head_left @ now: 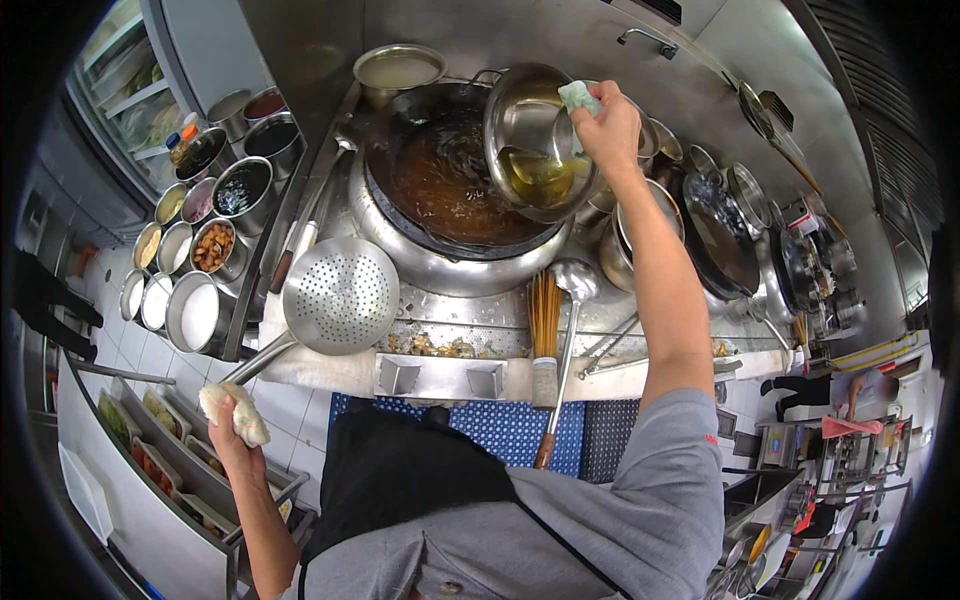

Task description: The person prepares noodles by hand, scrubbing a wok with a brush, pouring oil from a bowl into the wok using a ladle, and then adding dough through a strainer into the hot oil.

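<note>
With a pale cloth, my right hand (609,131) grips the rim of a tilted steel bowl (521,112) that holds yellow oil (541,178). The bowl leans over the right side of a large wok (390,142), in which dark brown liquid (450,180) ripples. At the lower left, my left hand (236,431) is closed around a folded cream cloth (244,412) at the handle of a perforated steel skimmer (342,295). The skimmer's round head is above the counter edge, left of the wok. A ladle (574,281) and a bamboo brush (544,322) lie front right of the wok.
Steel containers of seasonings stand at left, one with browned pieces (214,247). A pot of cloudy liquid (400,71) stands behind the wok. To the right are a steel pot (622,259) and another wok (720,240). Another person (855,390) is at far right; dark-clad legs (52,307) show at far left.
</note>
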{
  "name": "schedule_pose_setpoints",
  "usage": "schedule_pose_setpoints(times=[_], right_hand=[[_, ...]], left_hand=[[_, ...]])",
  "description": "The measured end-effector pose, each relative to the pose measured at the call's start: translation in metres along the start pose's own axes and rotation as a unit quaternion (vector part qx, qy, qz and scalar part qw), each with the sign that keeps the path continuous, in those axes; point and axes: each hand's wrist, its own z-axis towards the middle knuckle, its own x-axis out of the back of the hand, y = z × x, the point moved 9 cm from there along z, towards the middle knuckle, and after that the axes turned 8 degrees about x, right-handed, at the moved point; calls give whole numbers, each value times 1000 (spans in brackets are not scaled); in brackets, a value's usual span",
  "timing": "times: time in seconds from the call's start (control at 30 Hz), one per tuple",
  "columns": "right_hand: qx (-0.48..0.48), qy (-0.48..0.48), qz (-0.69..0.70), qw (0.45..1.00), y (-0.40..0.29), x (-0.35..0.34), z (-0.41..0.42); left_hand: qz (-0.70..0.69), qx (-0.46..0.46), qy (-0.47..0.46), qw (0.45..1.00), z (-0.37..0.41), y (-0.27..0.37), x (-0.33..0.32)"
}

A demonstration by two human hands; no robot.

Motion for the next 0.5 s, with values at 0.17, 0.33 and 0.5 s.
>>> schedule_pose_setpoints(times=[0.17,0.33,0.5], right_hand=[[136,51,-47,988,-21,4,-4],[176,32,-71,981,-58,1,0],[263,37,-143,954,-108,-6,-1]], left_hand=[[152,80,-102,980,-8,-13,-11],[322,240,-258,879,-2,-70,27],[412,269,-174,853,48,-112,137]])
